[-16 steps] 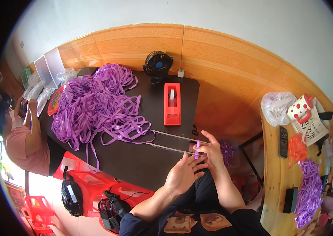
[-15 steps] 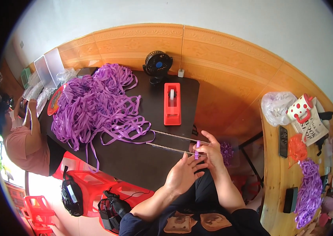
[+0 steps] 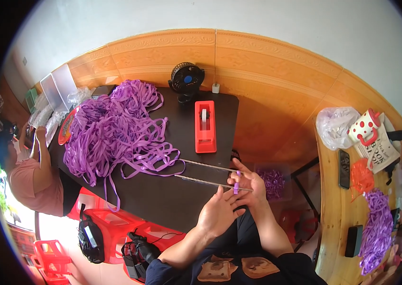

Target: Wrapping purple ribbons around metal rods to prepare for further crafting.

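Two thin, twisted metal rods reach side by side from over the dark table toward my hands. A short piece of purple ribbon spans the rods near their right ends. My right hand is closed around this ribbon and the rod ends, its index finger raised. Below the nearer rod, my left hand lies open, palm turned up, its fingertips close to the ribbon; I cannot tell whether they touch. A big tangled heap of purple ribbon covers the table's left part, one strand trailing to the rods.
On the dark table stand a red tape dispenser and a black fan. A clear bin of purple pieces sits below, right. The wooden table holds a phone and more ribbon. Another person sits left.
My view has shifted slightly. My hands keep nearly the same pose at the purple ribbon, with the right hand's fingers curled a little differently around it.
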A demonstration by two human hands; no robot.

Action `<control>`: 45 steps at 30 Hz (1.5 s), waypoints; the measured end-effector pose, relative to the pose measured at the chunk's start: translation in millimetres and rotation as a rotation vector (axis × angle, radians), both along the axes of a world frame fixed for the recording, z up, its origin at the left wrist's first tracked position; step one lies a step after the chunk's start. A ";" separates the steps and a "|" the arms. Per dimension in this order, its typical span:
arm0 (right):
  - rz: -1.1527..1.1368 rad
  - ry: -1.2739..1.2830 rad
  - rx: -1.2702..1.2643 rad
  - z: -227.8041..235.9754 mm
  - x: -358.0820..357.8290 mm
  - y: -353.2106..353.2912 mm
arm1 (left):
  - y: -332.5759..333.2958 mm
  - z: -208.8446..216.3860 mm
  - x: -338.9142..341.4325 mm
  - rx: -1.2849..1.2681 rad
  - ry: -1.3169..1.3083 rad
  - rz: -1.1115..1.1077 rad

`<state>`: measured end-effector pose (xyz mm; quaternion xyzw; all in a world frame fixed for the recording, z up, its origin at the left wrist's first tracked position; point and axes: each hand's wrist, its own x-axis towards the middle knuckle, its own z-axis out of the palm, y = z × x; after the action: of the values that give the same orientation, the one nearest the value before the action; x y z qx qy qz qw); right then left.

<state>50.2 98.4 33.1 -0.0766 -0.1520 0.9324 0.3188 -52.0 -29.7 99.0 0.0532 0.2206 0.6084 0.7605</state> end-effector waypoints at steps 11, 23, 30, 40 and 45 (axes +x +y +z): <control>0.010 -0.077 0.208 10.7 6.2 3.2 | 2.8 6.0 -0.2 -0.039 0.038 0.016; 0.081 0.395 0.117 -58.6 -22.3 11.4 | 0.8 4.5 0.9 -0.033 0.020 0.014; 0.109 0.474 0.036 -30.1 -11.7 0.5 | -0.9 3.2 0.5 -0.025 -0.022 0.016; 0.001 0.004 0.162 -5.3 7.9 6.4 | -4.4 1.3 13.3 0.049 0.267 -0.018; -0.165 0.133 0.059 -19.8 50.7 13.4 | -41.5 35.7 28.2 0.224 0.261 -0.195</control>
<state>100.9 111.9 13.3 -0.0171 -0.1510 0.9011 0.4060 -23.7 -71.1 134.7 0.2373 0.2420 0.5406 0.7700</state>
